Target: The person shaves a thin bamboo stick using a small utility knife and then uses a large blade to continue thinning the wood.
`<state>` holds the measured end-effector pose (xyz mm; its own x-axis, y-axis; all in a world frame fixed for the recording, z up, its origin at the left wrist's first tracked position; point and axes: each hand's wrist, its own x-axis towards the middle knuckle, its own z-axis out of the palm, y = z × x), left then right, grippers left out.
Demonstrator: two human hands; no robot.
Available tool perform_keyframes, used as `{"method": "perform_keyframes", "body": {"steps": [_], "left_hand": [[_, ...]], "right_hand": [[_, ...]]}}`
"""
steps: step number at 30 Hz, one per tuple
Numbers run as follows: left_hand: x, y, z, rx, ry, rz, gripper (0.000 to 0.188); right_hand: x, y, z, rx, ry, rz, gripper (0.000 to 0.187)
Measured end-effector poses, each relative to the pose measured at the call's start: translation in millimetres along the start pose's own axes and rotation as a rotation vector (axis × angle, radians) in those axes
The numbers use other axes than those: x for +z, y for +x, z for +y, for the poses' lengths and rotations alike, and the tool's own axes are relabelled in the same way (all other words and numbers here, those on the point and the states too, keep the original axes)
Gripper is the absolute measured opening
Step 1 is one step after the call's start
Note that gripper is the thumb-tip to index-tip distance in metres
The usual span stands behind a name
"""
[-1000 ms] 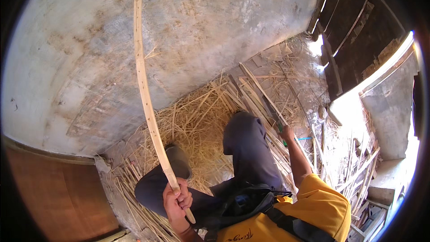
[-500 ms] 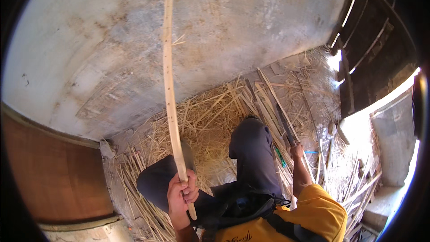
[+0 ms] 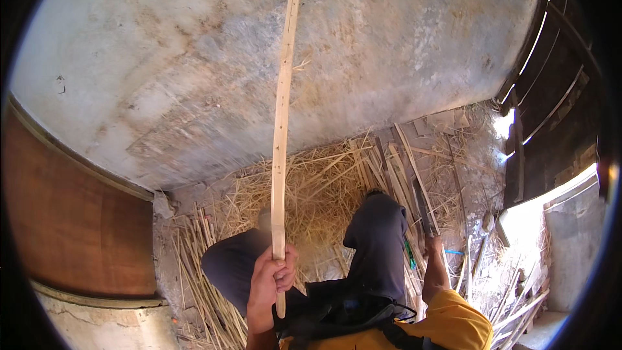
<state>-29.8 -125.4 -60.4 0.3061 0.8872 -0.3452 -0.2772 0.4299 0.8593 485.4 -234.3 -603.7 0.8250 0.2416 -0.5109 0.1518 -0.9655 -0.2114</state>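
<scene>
A long, pale, flat bamboo strip (image 3: pixel 281 116) rises in front of me, with small dark marks along its face and a loose splinter on its right side near the top. My left hand (image 3: pixel 275 275) is closed round its lower part, and a short end sticks out below the fist. Out at my right side, my right hand (image 3: pixel 433 245) grips a machete (image 3: pixel 422 210). Its long dark blade points away from me, low over the strips on the ground and well apart from the held strip.
Shavings (image 3: pixel 314 188) cover the ground ahead of my bent knees. Bundles of split strips lie at left (image 3: pixel 207 272) and right (image 3: pixel 395 172). A stained wall (image 3: pixel 214 91) stands in front, a brown panel (image 3: pixel 78 220) at left. Dark boards and a bright opening are at right.
The view has tilted, so the surroundings sit lower and further right. The bamboo strip has swung slightly right, still in my left hand. My right hand keeps the machete at my side.
</scene>
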Motion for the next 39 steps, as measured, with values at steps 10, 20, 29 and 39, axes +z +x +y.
{"method": "perform_keyframes", "body": {"steps": [10,20,29,39], "left_hand": [[7,9,3,-0.003,0.040,0.016,0.028],[8,8,15,0.047,0.124,0.041,0.030],[8,15,12,0.125,0.267,0.026,0.036],[9,7,7,0.208,0.460,0.170,0.033]], "right_hand": [[-14,-36,-22,-0.065,-0.371,0.172,0.071],[-75,-62,-48,-0.391,0.531,-0.329,0.028],[-133,-103,-39,-0.365,0.567,-0.174,0.035],[-311,-265,-186,-1.025,0.586,0.275,0.035]]}}
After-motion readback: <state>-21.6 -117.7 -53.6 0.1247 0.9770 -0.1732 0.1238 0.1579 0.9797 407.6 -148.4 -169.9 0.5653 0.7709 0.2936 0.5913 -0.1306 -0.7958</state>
